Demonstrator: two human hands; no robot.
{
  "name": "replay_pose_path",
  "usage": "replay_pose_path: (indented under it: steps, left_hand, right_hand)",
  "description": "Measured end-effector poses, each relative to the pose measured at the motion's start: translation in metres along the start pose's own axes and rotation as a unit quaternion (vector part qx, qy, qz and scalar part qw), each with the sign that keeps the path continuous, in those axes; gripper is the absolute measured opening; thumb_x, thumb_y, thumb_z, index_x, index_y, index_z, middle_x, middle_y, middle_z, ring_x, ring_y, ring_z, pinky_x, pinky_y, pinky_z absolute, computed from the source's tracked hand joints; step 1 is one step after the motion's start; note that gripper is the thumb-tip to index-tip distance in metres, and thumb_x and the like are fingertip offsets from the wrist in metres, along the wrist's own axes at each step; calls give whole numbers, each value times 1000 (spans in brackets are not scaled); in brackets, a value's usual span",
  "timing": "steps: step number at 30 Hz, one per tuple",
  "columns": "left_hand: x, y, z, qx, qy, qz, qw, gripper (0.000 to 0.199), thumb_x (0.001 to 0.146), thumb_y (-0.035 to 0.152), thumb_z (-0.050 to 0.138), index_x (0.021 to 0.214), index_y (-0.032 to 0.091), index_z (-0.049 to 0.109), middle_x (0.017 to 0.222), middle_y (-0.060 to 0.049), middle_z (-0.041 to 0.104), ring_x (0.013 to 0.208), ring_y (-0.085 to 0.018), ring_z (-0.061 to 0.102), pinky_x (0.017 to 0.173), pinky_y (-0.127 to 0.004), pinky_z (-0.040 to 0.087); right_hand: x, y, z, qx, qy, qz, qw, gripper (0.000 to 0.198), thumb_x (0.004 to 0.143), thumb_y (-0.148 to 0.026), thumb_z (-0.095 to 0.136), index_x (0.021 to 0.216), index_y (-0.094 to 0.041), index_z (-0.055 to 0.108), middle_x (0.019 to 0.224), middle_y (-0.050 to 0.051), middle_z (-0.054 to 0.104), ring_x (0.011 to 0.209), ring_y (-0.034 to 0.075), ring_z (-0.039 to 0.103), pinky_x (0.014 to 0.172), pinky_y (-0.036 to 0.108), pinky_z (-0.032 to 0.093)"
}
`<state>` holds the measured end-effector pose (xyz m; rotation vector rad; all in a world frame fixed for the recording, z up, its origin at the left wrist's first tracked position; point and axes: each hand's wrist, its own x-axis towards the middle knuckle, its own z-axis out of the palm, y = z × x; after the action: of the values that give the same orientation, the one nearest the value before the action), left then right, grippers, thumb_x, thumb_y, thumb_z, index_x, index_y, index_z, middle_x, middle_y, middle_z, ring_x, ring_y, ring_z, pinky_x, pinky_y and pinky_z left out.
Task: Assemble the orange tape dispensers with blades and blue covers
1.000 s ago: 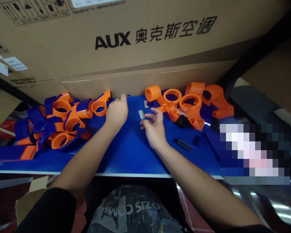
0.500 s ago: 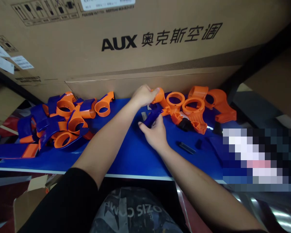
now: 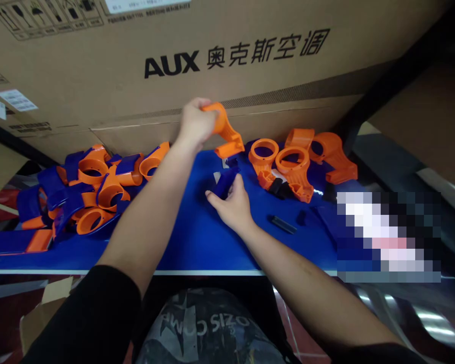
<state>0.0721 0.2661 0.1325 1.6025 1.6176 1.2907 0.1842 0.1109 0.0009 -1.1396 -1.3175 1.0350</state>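
My left hand (image 3: 197,121) grips the ring end of an orange tape dispenser frame (image 3: 227,136), holding it up above the far side of the blue tabletop. Its slotted end points down and to the right. Lower down, my right hand (image 3: 233,205) is closed around a dark blue plastic piece (image 3: 225,182). The two parts are apart. Just beyond the right hand are some small pale pieces, too unclear to name. Other orange frames (image 3: 293,162) with round rings lie to the right.
Orange and blue tape dispensers (image 3: 94,172) are piled on the left. A short grey strip (image 3: 283,224) lies at right, near black parts (image 3: 280,188). A large cardboard box (image 3: 212,91) stands behind the blue table (image 3: 197,242). A blurred-out patch covers the right end.
My left hand has lifted the orange frame up and to the left, away from the other frames and the blue piece. My right hand keeps its hold. The whole view has shifted slightly.
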Motion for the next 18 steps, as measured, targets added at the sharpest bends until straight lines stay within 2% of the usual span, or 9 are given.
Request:
replay_pose_path:
  steps: [2,4,7,10,14,16,18]
  left_hand:
    - [-13,6,-45,34,18,28,999,28,97,14,61,125,14,62,99,0,70,92,-12,68,93,-33,55]
    - [-37,2,-84,103,7,33,994,24,102,17,55,124,13,63,84,1,63,89,-10,66,94,-38,52]
    - [-76,-16,-117,174,-62,26,982,29,85,19,76,113,23,72,69,2,57,69,-13,61,76,-33,56]
    - [-106,-41,-124,199,-123,18,972,32,79,18,77,109,27,76,66,2,57,57,-14,55,64,-32,50]
    - [-128,-65,-122,190,-132,24,973,32,81,21,72,112,29,75,70,2,59,59,-16,55,62,-32,47]
    - [-137,-71,-120,176,-135,30,975,32,83,22,70,114,29,73,73,1,60,63,-17,58,63,-32,48]
    - [-145,-73,-118,159,-141,36,976,33,84,23,68,116,29,72,76,1,61,66,-17,60,65,-32,49]
  right_hand:
    - [-4,-3,1,-50,12,-29,998,58,73,-38,83,121,-27,52,102,4,69,94,26,69,88,45,60]
    - [-7,-6,2,-94,24,-58,994,60,73,-39,83,125,-27,54,98,4,70,88,26,69,89,47,59]
    - [-8,-6,2,-168,43,-83,981,71,74,-41,83,136,-24,55,113,11,72,105,34,70,99,53,55]
    - [-5,-3,2,-260,37,-85,961,82,70,-47,86,141,-18,58,128,19,68,123,41,64,108,61,50]
    - [-4,1,3,-275,4,-98,957,90,62,-58,92,137,-14,66,137,24,62,130,44,60,111,62,48]
    - [-7,-1,4,-236,-18,-109,966,78,67,-58,89,132,-18,70,139,21,64,124,41,65,106,59,53]
    - [-12,-6,3,-198,-31,-106,974,58,79,-54,81,127,-23,71,134,16,68,105,34,73,95,54,59]
